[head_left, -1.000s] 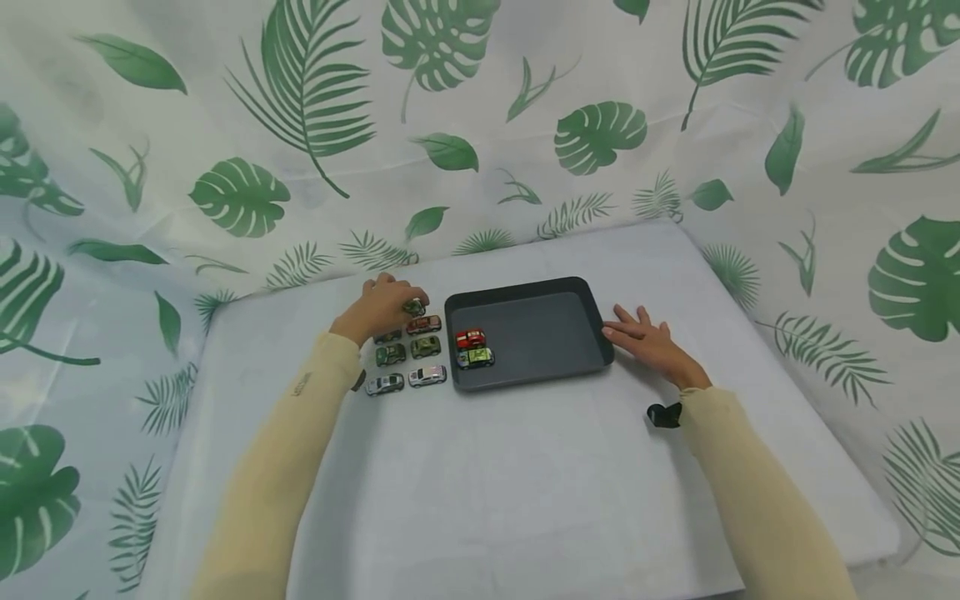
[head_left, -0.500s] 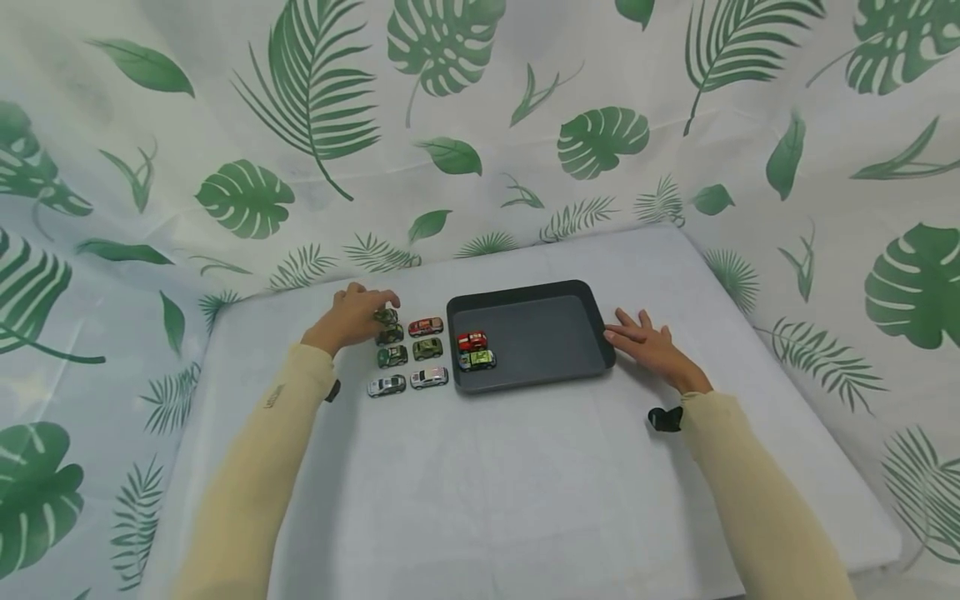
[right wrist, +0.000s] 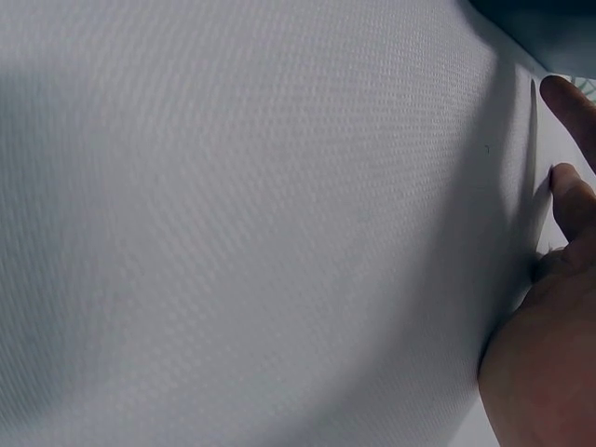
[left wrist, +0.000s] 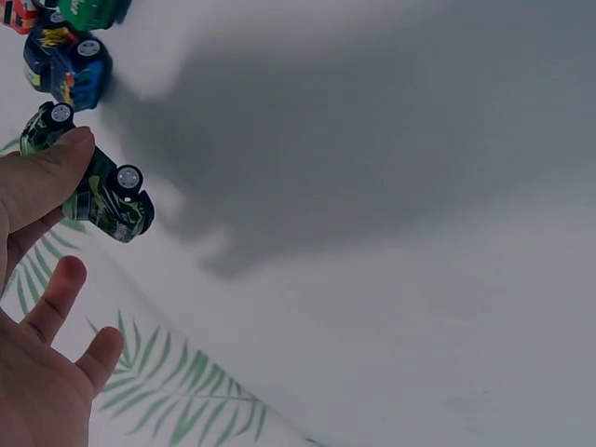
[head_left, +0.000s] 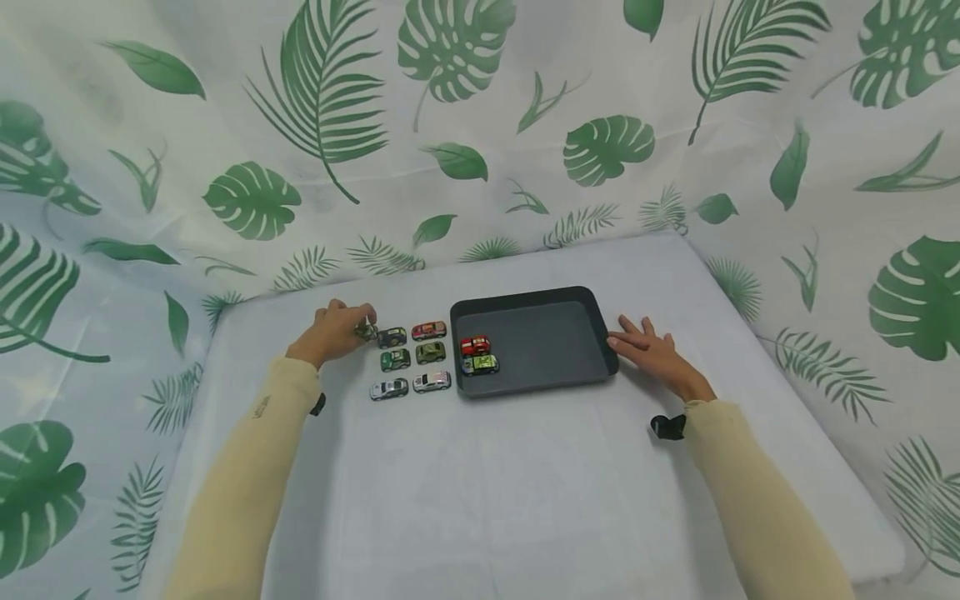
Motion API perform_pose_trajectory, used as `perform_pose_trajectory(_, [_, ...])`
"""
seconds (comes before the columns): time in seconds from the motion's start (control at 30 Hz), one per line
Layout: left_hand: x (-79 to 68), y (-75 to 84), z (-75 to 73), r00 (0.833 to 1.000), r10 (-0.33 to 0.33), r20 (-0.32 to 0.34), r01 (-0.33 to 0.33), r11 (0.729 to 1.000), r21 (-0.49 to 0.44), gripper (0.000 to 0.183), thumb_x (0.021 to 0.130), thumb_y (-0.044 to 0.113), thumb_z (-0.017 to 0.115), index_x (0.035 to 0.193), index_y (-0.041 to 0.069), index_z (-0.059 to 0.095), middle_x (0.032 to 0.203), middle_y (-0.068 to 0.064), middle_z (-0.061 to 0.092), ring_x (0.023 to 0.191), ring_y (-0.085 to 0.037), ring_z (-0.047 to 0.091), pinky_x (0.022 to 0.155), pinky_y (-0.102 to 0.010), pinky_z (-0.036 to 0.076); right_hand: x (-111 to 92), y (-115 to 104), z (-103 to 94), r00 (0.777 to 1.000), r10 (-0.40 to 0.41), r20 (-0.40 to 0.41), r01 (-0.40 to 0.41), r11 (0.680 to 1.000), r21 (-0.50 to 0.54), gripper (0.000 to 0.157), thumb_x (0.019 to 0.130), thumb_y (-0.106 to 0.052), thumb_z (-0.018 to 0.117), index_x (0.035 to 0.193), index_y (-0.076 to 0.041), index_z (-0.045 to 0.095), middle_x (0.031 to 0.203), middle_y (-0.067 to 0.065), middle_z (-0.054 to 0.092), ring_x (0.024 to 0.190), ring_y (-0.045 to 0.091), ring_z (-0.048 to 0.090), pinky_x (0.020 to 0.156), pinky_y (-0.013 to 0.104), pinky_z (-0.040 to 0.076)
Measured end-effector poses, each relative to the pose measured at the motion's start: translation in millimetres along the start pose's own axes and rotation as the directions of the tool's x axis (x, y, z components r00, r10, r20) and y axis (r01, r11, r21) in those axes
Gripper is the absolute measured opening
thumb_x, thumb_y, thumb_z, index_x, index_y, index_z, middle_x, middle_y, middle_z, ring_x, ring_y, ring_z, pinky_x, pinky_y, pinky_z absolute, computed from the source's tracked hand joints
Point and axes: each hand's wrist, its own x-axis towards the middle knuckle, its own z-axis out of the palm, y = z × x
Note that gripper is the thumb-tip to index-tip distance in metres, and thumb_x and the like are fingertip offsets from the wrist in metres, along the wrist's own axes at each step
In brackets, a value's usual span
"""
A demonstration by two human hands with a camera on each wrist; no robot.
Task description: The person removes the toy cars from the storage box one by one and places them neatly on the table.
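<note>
My left hand [head_left: 332, 332] pinches a dark green patterned toy car [left wrist: 112, 200] between thumb and fingers, left of the other cars. Just right of it in the head view is a dark blue toy car [head_left: 392, 337]. Beyond that lie a red-orange car [head_left: 429, 331], a green car [head_left: 395, 360] and an olive car [head_left: 431, 352]. A grey baking tray [head_left: 551, 342] holds a red car [head_left: 475, 345] and a lime-green car [head_left: 480, 364] side by side at its left end. My right hand [head_left: 658, 360] lies with spread, straight fingers at the tray's right edge.
In the row closest to me stand a silver car [head_left: 389, 389] and a whitish car [head_left: 432, 382], left of the tray. Everything rests on a white-covered table [head_left: 510, 492]. A leaf-printed cloth [head_left: 525, 125] hangs behind the table.
My left hand has moved left with the dark green car, from above the red-orange car to beyond the dark blue one. My right hand stays at the tray edge.
</note>
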Motion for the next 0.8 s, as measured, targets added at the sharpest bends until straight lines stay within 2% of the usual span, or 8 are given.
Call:
perform_pose_trajectory(0.3, [-6.4,-8.4,8.4,0.999,-0.044,-0.003,0.044,0.999,0.012,0.039,0.096,0.003,0.074,0.133,0.013,0.066,0.141,-0.031,0.050,0.135,-0.059,0.041,0.107,-0.075,0.040,0,-3,1.4,1.000,0.003,0.009,-0.003,1.000,-0.003,0.068,0.112,-0.043,0.057,0.159,0.004,0.045,0.176,0.020,0.006,0.158,0.044,-0.023,0.115,0.068,-0.025])
perform_pose_trajectory(0.53, [-3.7,-10.8,19.1,0.998,-0.064,0.008,0.063,0.998,0.030,0.042,0.095,0.004,0.077,0.135,0.014,0.067,0.141,-0.028,0.052,0.134,-0.058,0.043,0.109,-0.074,0.039,-4,2,3.9,1.000,0.004,0.004,-0.004,1.000,0.009,0.069,0.112,-0.044,0.056,0.159,0.006,0.044,0.176,0.021,0.006,0.158,0.045,-0.022,0.115,0.068,-0.026])
perform_pose_trajectory(0.8, [-3.1,-11.8,20.0,0.997,-0.081,0.014,0.080,0.997,0.019,0.046,0.094,0.002,0.077,0.137,0.014,0.068,0.141,-0.025,0.055,0.135,-0.054,0.043,0.109,-0.073,0.039,-3,-3,4.4,1.000,0.004,-0.008,-0.004,1.000,-0.007,0.069,0.111,-0.044,0.057,0.158,0.005,0.047,0.176,0.020,0.008,0.159,0.044,-0.021,0.116,0.068,-0.024])
